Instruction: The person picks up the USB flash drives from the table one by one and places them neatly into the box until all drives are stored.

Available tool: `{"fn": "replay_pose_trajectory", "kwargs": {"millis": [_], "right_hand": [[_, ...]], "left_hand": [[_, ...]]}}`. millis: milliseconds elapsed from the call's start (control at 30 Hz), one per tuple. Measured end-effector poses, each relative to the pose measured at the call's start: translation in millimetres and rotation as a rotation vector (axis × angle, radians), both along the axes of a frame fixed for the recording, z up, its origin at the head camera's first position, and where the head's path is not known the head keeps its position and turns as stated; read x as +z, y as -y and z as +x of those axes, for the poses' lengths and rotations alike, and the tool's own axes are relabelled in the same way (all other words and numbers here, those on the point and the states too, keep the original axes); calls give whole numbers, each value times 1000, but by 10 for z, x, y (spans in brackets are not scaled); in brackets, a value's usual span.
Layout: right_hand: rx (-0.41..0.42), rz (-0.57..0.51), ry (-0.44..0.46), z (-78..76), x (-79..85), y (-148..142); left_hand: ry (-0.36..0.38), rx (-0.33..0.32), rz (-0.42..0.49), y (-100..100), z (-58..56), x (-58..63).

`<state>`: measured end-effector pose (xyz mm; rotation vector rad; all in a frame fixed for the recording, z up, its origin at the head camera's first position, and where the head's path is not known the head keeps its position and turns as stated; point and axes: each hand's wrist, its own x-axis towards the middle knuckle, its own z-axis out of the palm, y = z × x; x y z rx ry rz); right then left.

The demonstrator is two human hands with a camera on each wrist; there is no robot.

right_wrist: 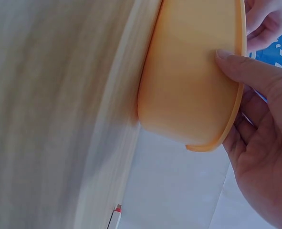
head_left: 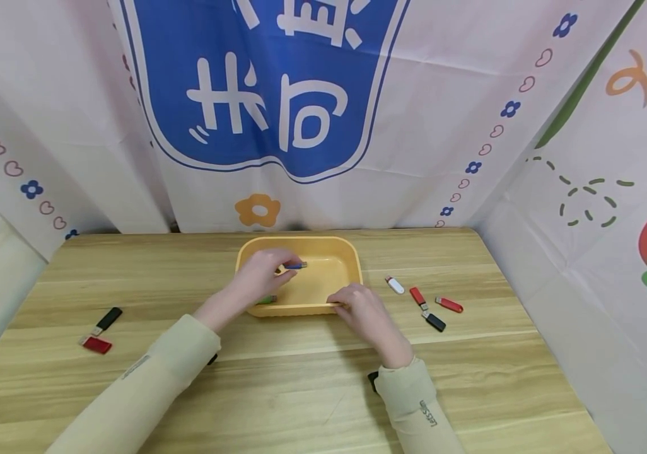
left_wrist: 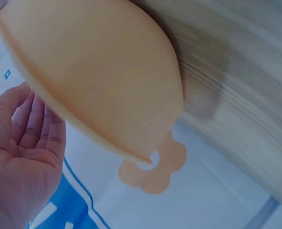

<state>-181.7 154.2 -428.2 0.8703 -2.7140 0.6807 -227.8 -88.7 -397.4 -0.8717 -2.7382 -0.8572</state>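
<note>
Toward the back of the table stands a yellow plastic basin (head_left: pixel 323 277). Over its left part, my left hand (head_left: pixel 263 271) pinches a blue USB flash drive (head_left: pixel 295 266) between thumb and fingers. A green USB flash drive (head_left: pixel 268 299) lies in the basin's front left corner, partly hidden by the wall. My right hand (head_left: pixel 360 309) grips the front right rim, and in the right wrist view its thumb presses the outer wall (right_wrist: pixel 193 71) with fingers inside. In the left wrist view the basin wall hides the left fingertips (left_wrist: pixel 28 119) and whatever they hold.
On the right lie a white USB drive (head_left: pixel 395 285), two red ones (head_left: pixel 449 305) (head_left: pixel 417 296) and a black one (head_left: pixel 434 321). To the left lie a black drive (head_left: pixel 109 318) and a red drive (head_left: pixel 97 345). A printed curtain (head_left: pixel 204 195) hangs behind the wooden table (head_left: pixel 278 391).
</note>
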Motion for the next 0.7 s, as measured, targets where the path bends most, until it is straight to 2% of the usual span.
{"fn": "replay_pose_trajectory", "kwargs": {"millis": [133,300,567,700], "right_hand": [[-2,-6,10,6,8,2],[-7,-8,22,6,13,10],[-17,-7,34,6,5,15],[-19,-6,33,15,4,19]], "left_hand": [[10,26,26,135,125,47],[23,72,-2,322,247,92],[11,142,-38,659,365,75],[9,184,-29,870,482,74]]}}
